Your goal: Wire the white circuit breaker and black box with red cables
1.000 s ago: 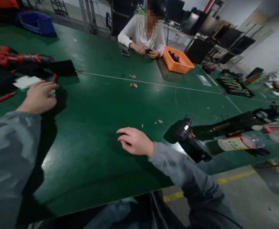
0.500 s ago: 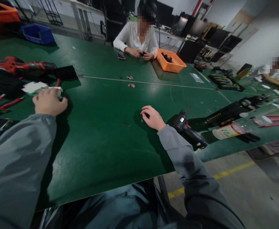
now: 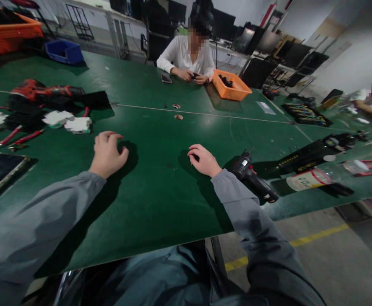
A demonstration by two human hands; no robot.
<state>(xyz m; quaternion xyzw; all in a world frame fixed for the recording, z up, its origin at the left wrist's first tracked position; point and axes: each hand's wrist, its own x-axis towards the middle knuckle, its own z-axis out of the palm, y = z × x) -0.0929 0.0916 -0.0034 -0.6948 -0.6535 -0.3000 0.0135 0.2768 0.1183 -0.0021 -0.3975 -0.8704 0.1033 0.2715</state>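
Observation:
My left hand hovers over or rests on the green table, fingers curved and thumb apart, holding nothing. Left of it lie white plastic blocks with green edges. Fingers loosely bent, my right hand is at the table with nothing visible in it. Nearest to that hand is a small black power screwdriver, lying beside the wrist. A red and black power drill lies at the far left, behind the blocks, with red-handled pliers in front.
A phone lies at the left edge. On the right are a plastic bottle and a black cylinder. Across the table a person in white handles a small black part beside an orange basket. A blue bin stands back left.
My left hand has come off the white blocks and moved right, leaving them on the table. My right hand has stayed in place. The view has shifted slightly left.

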